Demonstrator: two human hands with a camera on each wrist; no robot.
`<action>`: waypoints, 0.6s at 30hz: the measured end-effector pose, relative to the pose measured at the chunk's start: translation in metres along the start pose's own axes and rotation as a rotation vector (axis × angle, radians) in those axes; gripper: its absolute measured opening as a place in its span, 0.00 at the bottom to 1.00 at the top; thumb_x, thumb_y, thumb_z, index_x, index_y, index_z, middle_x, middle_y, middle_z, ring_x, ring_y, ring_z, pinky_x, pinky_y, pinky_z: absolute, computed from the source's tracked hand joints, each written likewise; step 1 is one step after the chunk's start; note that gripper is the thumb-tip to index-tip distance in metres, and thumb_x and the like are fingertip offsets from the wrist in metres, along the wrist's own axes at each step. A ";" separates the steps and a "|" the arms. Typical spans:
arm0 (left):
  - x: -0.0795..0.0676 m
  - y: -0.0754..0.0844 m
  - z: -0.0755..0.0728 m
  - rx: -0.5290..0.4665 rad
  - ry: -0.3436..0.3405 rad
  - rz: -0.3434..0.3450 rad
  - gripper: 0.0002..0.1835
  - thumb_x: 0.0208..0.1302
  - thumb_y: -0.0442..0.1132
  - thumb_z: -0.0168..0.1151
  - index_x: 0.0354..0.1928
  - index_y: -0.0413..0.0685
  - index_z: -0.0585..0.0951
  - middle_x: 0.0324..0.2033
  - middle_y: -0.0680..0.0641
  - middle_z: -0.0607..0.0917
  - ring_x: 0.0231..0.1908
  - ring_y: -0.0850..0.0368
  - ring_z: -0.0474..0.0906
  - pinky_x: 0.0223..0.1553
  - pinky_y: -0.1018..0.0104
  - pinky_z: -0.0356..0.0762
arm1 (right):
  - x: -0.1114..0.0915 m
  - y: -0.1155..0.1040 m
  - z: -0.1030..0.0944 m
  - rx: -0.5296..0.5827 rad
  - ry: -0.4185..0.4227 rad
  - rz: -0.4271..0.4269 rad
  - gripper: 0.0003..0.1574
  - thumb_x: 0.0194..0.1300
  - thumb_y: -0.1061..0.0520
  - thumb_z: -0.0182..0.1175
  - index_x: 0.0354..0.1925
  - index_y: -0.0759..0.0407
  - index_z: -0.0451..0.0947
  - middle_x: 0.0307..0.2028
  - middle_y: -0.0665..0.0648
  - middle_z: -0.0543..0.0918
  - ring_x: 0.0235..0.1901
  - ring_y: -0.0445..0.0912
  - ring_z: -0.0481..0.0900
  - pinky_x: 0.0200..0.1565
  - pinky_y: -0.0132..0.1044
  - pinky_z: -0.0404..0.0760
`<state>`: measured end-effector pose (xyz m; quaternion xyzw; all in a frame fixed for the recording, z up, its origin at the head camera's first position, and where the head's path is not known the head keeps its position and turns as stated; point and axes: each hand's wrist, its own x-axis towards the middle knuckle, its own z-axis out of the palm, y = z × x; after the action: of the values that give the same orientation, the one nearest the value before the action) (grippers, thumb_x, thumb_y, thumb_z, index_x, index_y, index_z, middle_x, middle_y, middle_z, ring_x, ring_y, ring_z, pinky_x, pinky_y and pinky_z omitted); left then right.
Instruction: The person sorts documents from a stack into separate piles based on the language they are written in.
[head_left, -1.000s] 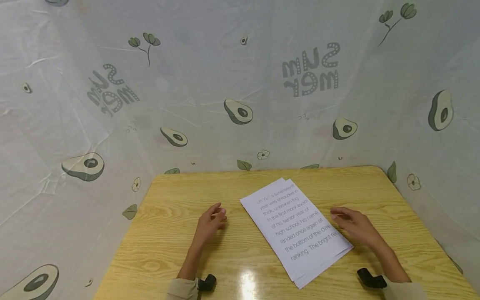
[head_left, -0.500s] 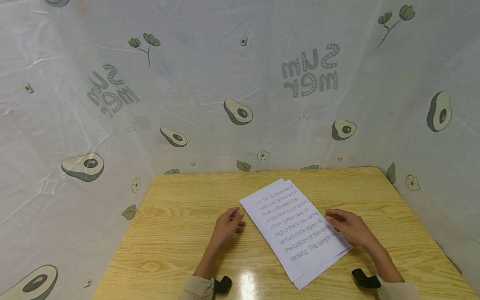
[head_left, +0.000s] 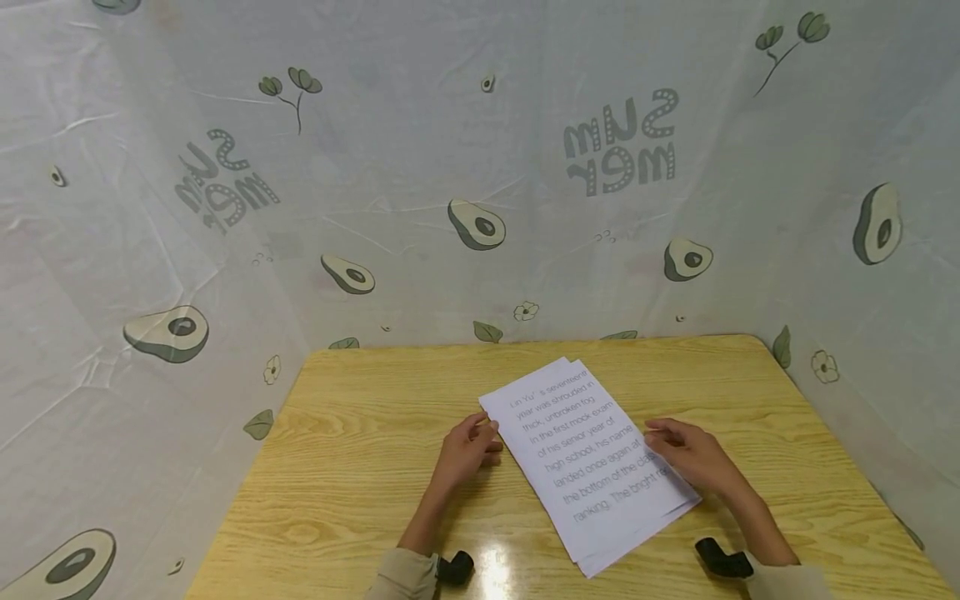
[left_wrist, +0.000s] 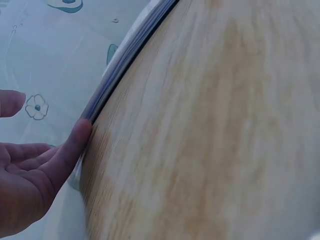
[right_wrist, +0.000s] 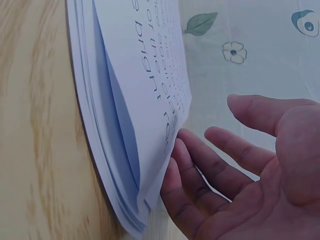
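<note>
A stack of white printed paper sheets (head_left: 555, 467) lies slanted on the wooden table, large black text on the top one. My left hand (head_left: 463, 454) is at the stack's left edge; in the left wrist view a fingertip (left_wrist: 84, 127) meets the sheets' side, the thumb held apart. Along the right edge my right hand (head_left: 693, 457) touches the sheets with loosely bent fingers. The right wrist view has several fingertips (right_wrist: 172, 172) against the paper edge, where the top sheet bows up from those below. That thumb also stands away from the paper.
The wooden table (head_left: 337, 467) has a far edge close to a pale curtain (head_left: 420, 150) printed with avocados, flowers and leaves. This curtain also encloses the left and right sides. Black wrist mounts (head_left: 455, 568) sit at both sleeves.
My left hand has moved right, from bare table to the stack's left edge. The right hand has come slightly left against the sheets, and the stack's near end has shifted a little left.
</note>
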<state>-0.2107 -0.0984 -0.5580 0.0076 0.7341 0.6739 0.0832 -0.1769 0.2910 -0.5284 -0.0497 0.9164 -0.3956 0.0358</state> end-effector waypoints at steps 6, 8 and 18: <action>0.009 0.001 -0.002 0.005 0.009 -0.010 0.34 0.82 0.49 0.59 0.78 0.33 0.67 0.62 0.30 0.84 0.53 0.39 0.91 0.48 0.56 0.92 | 0.000 -0.009 0.005 0.061 -0.041 0.004 0.33 0.82 0.49 0.59 0.71 0.73 0.74 0.58 0.71 0.86 0.53 0.57 0.87 0.42 0.33 0.85; 0.014 0.002 -0.003 0.001 0.014 -0.020 0.35 0.82 0.50 0.58 0.79 0.35 0.67 0.63 0.30 0.84 0.54 0.39 0.90 0.49 0.56 0.91 | -0.001 -0.012 0.007 0.099 -0.056 0.007 0.33 0.82 0.51 0.59 0.71 0.75 0.72 0.58 0.72 0.86 0.53 0.57 0.87 0.42 0.35 0.87; 0.035 0.005 -0.017 0.018 -0.005 -0.020 0.35 0.83 0.51 0.57 0.80 0.36 0.66 0.66 0.31 0.81 0.62 0.38 0.85 0.54 0.53 0.90 | -0.002 -0.031 0.026 0.250 -0.116 0.033 0.37 0.82 0.53 0.59 0.75 0.77 0.64 0.64 0.78 0.79 0.56 0.62 0.86 0.46 0.43 0.91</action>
<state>-0.2482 -0.1100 -0.5553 0.0027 0.7398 0.6666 0.0915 -0.1699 0.2513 -0.5234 -0.0525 0.8570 -0.5026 0.1009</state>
